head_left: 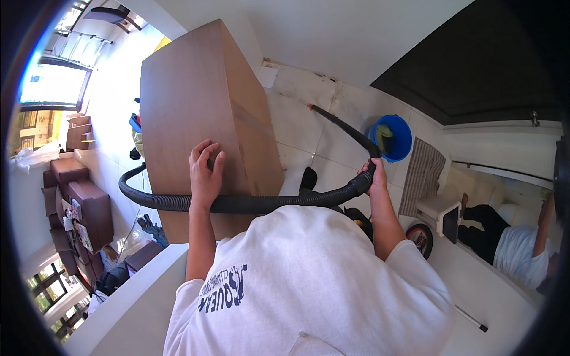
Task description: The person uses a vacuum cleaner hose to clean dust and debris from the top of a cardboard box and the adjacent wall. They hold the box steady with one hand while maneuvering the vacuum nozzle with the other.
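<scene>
My left hand [208, 166] rests, fingers apart, on the brown wooden cabinet [181, 89]. A black ribbed vacuum hose [255, 203] curves from the left, beneath my left forearm, to my right hand [375, 173]. That hand is closed around the hose near its bend, where a long black tube [344, 127] angles forward to the white tiled floor, with a small red piece [310, 107] at its tip. Right of the tube stands a blue bucket [401, 137] with something yellow-green inside. A dark-socked foot [308, 178] shows below the tube.
A striped mat [421, 172], white bin-like object [439, 210] and wheel [420, 240] lie right. A dark panel [451, 65] is upper right. A person in white [519, 252] shows far right, possibly reflected. Brown sofas [83, 213] and a white ledge [136, 296] are left.
</scene>
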Action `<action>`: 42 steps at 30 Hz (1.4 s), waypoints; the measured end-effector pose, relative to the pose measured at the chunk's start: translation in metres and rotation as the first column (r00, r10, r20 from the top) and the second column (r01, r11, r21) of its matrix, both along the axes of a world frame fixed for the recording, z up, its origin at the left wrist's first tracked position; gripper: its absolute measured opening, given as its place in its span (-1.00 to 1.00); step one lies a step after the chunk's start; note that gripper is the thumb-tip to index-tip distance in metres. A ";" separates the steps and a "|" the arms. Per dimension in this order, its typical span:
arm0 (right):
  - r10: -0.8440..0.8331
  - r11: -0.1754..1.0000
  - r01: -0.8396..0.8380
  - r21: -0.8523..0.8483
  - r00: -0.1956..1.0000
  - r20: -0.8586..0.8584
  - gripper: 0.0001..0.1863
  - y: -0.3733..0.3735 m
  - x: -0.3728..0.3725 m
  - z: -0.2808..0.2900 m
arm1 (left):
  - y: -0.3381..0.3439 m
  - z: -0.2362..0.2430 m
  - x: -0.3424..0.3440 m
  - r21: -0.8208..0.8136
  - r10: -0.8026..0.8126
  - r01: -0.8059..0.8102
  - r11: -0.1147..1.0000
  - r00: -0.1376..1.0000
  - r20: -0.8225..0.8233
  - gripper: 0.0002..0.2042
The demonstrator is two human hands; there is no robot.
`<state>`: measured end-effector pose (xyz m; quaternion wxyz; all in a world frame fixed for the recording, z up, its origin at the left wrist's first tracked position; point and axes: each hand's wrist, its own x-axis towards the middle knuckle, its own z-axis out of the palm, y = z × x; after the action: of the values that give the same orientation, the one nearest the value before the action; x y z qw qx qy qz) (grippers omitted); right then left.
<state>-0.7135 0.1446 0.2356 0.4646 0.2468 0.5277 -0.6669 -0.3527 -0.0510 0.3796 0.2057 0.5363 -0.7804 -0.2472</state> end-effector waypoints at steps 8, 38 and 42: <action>-0.046 0.998 0.045 -0.036 0.998 -0.033 -0.75 -0.037 -0.011 -0.029 | 0.006 0.009 -0.001 0.040 -0.051 0.049 0.998 0.998 0.034 -0.64; 0.459 0.888 -0.458 0.028 0.888 -0.012 -0.78 -0.122 -0.027 -0.026 | 0.006 0.008 0.002 0.114 -0.080 0.073 0.991 0.995 0.061 -0.58; 0.455 0.890 -0.456 0.024 0.890 0.041 -0.79 -0.094 -0.020 -0.010 | 0.007 0.005 0.003 0.107 -0.076 0.070 0.992 0.996 0.051 -0.58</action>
<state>-0.7333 0.0511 0.2256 0.6128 0.1353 0.5736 -0.5266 -0.3492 -0.0443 0.3842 0.1464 0.5240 -0.7908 -0.2803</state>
